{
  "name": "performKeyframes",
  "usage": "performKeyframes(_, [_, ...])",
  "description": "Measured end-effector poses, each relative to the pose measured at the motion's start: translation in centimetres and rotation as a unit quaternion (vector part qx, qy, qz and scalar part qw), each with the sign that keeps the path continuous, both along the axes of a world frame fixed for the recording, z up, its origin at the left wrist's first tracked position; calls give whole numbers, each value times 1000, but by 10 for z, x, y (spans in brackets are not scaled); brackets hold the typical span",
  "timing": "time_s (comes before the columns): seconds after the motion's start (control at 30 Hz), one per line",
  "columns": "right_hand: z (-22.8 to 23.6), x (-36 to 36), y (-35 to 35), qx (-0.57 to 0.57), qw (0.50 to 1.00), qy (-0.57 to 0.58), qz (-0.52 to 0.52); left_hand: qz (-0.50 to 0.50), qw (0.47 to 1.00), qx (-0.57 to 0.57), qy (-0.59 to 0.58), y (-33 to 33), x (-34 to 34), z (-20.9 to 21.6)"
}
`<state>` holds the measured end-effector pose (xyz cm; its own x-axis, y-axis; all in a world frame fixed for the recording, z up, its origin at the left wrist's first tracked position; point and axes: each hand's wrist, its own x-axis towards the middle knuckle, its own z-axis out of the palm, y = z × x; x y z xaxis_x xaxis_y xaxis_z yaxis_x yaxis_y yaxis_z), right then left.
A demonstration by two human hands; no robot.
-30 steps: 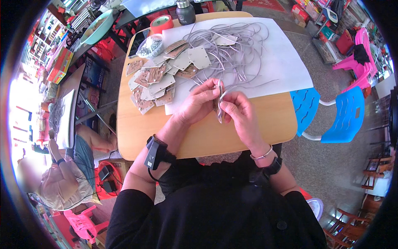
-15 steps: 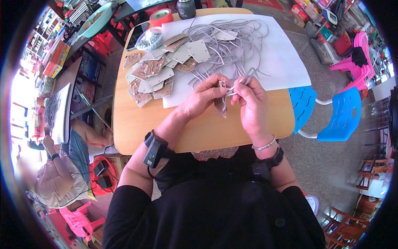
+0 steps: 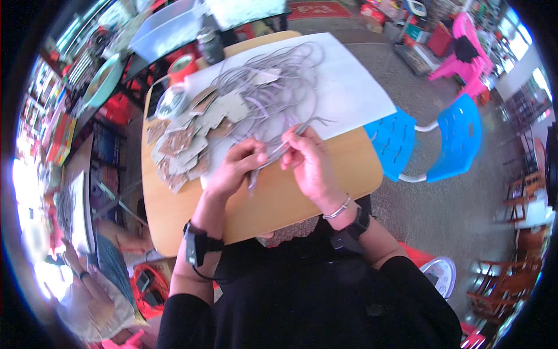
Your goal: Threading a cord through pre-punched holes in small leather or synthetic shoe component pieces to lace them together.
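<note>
Over the near part of the table my right hand point(image 3: 311, 163) pinches a grey cable point(image 3: 276, 153). Its loose ends fan out past the fingers on the right. My left hand point(image 3: 233, 167), thumb bent over its curled fingers, grips the cable's other end, where a short grey piece hangs below the hand; blur hides its detail. A tangle of similar grey cables point(image 3: 290, 65) lies on a white sheet point(image 3: 357, 87) beyond my hands. Left of them is a heap of flat plates point(image 3: 228, 107), some pale grey and some brown-faced, with holes in several.
Behind the plates stand a clear tub point(image 3: 172, 102), a red tape roll point(image 3: 182, 68) and a dark flask point(image 3: 210, 46) on the wooden table point(image 3: 279, 206). A blue chair point(image 3: 456, 142) is at the right edge. Another person point(image 3: 96, 299) sits at far left.
The whole view has swung, so the table sits farther left and tilted. My hands are farther apart, with cable stretched between them. The brown-faced plate in my left hand no longer shows clearly.
</note>
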<state>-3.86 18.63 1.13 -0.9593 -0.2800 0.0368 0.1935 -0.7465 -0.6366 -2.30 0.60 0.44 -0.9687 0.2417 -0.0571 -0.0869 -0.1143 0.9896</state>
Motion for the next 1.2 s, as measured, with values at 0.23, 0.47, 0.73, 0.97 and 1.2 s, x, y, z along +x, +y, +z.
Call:
performKeyframes(0.23, [-16,-5,15,-27,998,-53,-18,-32,998,48,-22,-6,-4,10])
performKeyframes(0.47, [-16,-18,40,-77,990,-69,-91,-6,998,36,-53,-7,-10,8])
performKeyframes(0.73, [6,-15,61,-51,991,3,-120,-25,998,47,-43,-7,-11,4])
performKeyframes(0.97, [32,-10,70,-24,982,70,-173,-45,996,71,-38,-7,-2,9])
performKeyframes(1.2, [50,-26,81,63,983,83,-152,-65,987,131,-61,11,-4,8])
